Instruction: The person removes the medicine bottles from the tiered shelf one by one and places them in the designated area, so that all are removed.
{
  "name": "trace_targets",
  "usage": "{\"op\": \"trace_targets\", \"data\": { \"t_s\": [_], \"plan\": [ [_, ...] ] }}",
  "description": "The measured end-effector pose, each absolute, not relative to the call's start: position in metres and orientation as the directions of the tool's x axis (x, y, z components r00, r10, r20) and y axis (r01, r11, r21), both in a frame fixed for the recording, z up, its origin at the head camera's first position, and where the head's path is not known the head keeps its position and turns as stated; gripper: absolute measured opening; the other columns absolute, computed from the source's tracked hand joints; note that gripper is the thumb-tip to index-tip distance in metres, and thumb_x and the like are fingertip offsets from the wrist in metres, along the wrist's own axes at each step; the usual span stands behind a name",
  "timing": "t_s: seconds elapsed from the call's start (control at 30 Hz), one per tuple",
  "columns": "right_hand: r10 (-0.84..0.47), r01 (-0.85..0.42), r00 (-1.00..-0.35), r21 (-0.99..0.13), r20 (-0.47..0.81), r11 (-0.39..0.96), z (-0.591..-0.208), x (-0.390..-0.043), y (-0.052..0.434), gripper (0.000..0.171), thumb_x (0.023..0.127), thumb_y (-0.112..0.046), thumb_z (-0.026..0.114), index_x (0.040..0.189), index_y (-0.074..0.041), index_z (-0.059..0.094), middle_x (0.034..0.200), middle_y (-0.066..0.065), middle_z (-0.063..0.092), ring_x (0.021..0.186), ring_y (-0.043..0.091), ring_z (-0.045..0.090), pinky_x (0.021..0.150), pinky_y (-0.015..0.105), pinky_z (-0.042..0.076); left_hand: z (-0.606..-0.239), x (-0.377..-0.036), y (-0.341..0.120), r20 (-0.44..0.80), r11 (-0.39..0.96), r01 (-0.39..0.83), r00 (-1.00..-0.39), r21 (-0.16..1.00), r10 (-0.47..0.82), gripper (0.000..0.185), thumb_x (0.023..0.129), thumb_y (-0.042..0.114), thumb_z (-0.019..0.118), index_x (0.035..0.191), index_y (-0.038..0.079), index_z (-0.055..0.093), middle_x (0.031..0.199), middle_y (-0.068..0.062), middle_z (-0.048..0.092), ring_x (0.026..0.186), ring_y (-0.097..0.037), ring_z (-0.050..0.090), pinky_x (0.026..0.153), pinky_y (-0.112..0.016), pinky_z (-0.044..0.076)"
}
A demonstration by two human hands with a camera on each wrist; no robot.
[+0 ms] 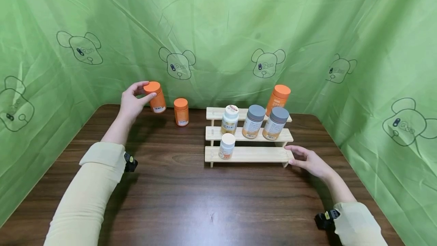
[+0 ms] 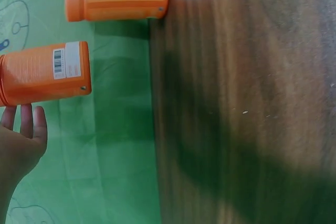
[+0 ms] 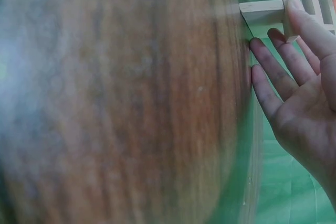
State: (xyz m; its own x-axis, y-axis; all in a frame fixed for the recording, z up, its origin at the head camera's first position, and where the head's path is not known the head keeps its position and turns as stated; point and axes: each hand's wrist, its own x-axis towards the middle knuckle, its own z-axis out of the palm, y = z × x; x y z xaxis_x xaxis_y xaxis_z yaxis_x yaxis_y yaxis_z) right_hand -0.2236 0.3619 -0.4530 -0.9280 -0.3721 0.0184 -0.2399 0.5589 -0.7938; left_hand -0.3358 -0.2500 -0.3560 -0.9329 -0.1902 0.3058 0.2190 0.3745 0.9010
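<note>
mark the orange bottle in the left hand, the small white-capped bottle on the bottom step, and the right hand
Orange plastic bottle in the left hand [image 1: 157, 100], head view, upper body.
Small white-capped bottle on the bottom wooden step [image 1: 227, 147], head view, label.
Right hand [image 1: 308, 161], head view, back of the hand.

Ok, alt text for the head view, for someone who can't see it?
A left hand grips an orange bottle at the table's back, beside a second orange bottle. The right hand touches a three-step wooden rack holding six bottles.
</note>
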Motion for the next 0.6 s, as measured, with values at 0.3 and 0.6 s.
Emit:
{"op": "trace_targets", "data": {
  "t_s": [0.3, 0.6],
  "plan": [
    [-0.360, -0.214, -0.933, -0.799, -0.003, 0.562, -0.452, -0.224, 0.362, 0.048, 0.089, -0.022, 0.067, 0.134, -0.013, 0.051, 0.133, 0.013, 0.054, 0.114, -0.005, 0.049, 0.092, 0.012, 0.039, -0.386, -0.347, -0.248, 0.301, 0.404, 0.203, -0.933, 0.892, -0.196, 0.054, 0.082, 0.032, 0.073, 0.130, 0.016, 0.056, 0.116, -0.007, 0.059, 0.105, -0.014, 0.052, 0.076, -0.019, 0.043],
    [-0.340, -0.195, -0.940, -0.784, -0.022, 0.589, -0.451, -0.224, 0.361, 0.049, 0.088, -0.026, 0.067, 0.133, -0.015, 0.051, 0.134, 0.012, 0.054, 0.115, -0.006, 0.048, 0.091, 0.011, 0.038, -0.406, -0.353, -0.247, 0.257, 0.468, 0.154, -0.952, 0.870, -0.165, 0.055, 0.082, 0.037, 0.071, 0.131, 0.017, 0.054, 0.117, -0.008, 0.055, 0.106, -0.022, 0.049, 0.083, -0.030, 0.042]
  ]
}}
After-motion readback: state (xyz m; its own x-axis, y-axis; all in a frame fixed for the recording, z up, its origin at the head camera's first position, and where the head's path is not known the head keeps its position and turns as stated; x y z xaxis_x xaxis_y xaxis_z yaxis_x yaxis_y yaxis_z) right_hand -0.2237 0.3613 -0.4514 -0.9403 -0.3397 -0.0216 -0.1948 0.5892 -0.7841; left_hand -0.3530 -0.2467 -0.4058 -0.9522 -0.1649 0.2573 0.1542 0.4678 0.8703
